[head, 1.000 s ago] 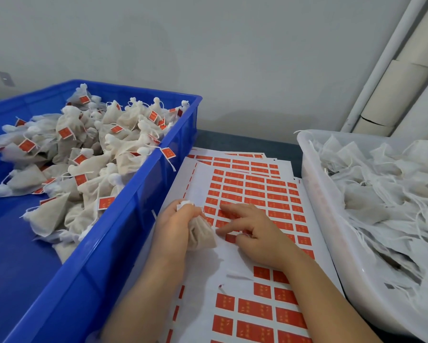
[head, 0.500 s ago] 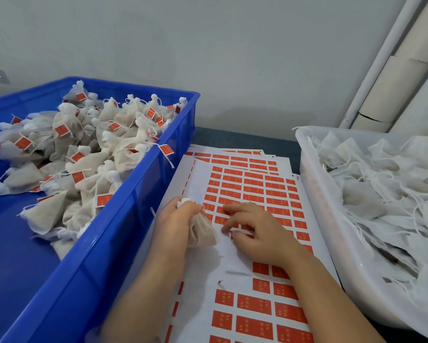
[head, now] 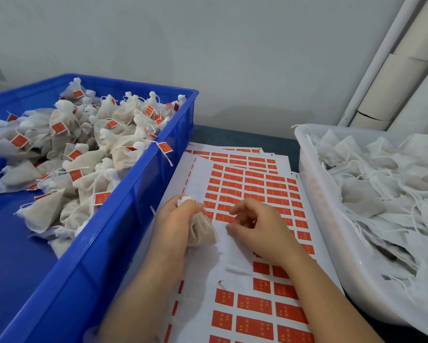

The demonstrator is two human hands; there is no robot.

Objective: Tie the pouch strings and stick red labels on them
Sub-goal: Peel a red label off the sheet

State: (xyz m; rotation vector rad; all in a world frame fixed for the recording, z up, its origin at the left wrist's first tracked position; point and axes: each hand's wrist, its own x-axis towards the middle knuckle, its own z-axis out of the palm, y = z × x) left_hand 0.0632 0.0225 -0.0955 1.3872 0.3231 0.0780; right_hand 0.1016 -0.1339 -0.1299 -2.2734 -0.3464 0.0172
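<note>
- The fingers (head: 192,209) of the left hand (head: 173,226) are curled round the neck of a pouch (head: 201,231) and grip it. The white gathered top pokes out above the knuckles.
- The pouch lies at the left edge of the label sheet (head: 235,261), with its filled end hanging below the hand.
- The right hand (head: 264,233) sits over the middle of the sheet. Its fingers are bent inward, and the thumb tip is close under the forefinger tip.
- I cannot tell whether those 2 tips pinch a label.
- Red labels (head: 255,189) fill the rows on the far part of the sheet, and more cover the near part.
- Around the 2 hands the sheet shows a bare white patch.
- Edges of other sheets stick out from under the sheet's far side.
- A blue crate (head: 123,219) stands against the left side of the sheet.
- The crate holds a heap of tied pouches (head: 89,157), many with a red label on the string.
- A white tub (head: 316,219) stands just right of the sheet and is full of loose pouches (head: 381,184) with their strings trailing.
</note>
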